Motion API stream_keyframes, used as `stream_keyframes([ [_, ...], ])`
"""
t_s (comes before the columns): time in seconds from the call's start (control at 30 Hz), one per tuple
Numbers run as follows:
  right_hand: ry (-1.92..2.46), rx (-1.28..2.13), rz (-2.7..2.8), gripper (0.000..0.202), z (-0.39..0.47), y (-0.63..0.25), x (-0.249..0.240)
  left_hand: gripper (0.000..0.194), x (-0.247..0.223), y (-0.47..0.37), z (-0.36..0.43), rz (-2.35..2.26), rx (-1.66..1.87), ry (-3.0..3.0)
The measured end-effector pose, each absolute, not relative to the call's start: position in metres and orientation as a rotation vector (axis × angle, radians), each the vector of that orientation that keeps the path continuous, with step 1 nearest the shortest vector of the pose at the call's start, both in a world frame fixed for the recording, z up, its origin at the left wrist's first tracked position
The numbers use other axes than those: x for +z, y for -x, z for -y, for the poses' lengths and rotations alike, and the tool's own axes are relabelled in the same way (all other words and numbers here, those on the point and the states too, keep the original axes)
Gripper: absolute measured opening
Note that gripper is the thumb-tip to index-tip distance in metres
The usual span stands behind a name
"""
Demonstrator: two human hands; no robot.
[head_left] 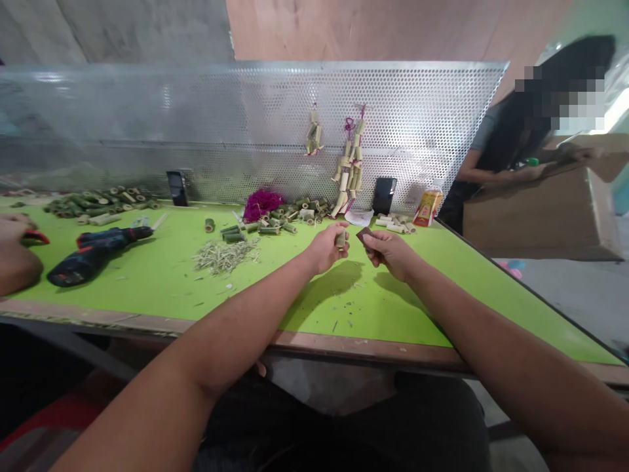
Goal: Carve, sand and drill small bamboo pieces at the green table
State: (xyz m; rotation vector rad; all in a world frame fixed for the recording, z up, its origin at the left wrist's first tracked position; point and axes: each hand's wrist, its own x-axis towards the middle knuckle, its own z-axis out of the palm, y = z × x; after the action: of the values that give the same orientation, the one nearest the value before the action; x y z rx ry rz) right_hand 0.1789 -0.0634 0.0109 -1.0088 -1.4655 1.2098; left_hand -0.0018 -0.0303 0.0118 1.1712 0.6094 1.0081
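Above the green tabletop (314, 308), my left hand (328, 249) is closed around a short pale bamboo piece (340, 238). Just to its right, my right hand (388, 252) pinches a small dark brown flat piece (364, 235), which looks like sandpaper. The two hands are a short gap apart. Bits of debris lie on the green surface below them. Beyond my right hand are peeled bamboo pieces (394, 224), and left of my left hand are green bamboo pieces (268, 229).
A drill (98, 252), shavings (223, 255), purple string (261, 203) and a bamboo pile (93, 202) lie left. Two phones (177, 188) (384, 195) and a carton (428, 206) stand behind. Another person's hand (17, 252) is far left; a person with a box (535, 216) is right.
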Motion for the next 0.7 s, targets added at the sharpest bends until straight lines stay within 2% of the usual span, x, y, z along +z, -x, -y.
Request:
stream_keyframes([
  [0.2, 0.887, 1.356, 1.468, 0.034, 0.065, -0.173, 0.005, 0.040, 0.016, 0.001, 0.033, -0.552, 1.095, -1.212],
  [0.33, 0.875, 1.354, 1.484, 0.033, 0.064, -0.171, 0.001, 0.034, 0.014, 0.002, 0.034, -0.622, 1.047, -1.309],
  [0.43, 0.892, 1.347, 1.480, 0.033, 0.064, -0.172, 0.002, 0.036, 0.014, 0.001, 0.035, -0.530, 0.973, -1.294],
  [0.5, 0.895, 1.322, 1.459, 0.034, 0.064, -0.173, 0.004, 0.046, 0.015, 0.001, 0.038, -0.432, 0.922, -1.274],
  [0.6, 0.895, 1.289, 1.435, 0.034, 0.064, -0.175, 0.007, 0.073, 0.017, 0.003, 0.040, -0.382, 0.878, -1.385],
  [0.7, 0.909, 1.283, 1.461, 0.034, 0.064, -0.177, 0.010, 0.080, 0.015, 0.005, 0.039, -0.510, 0.904, -1.583],
])
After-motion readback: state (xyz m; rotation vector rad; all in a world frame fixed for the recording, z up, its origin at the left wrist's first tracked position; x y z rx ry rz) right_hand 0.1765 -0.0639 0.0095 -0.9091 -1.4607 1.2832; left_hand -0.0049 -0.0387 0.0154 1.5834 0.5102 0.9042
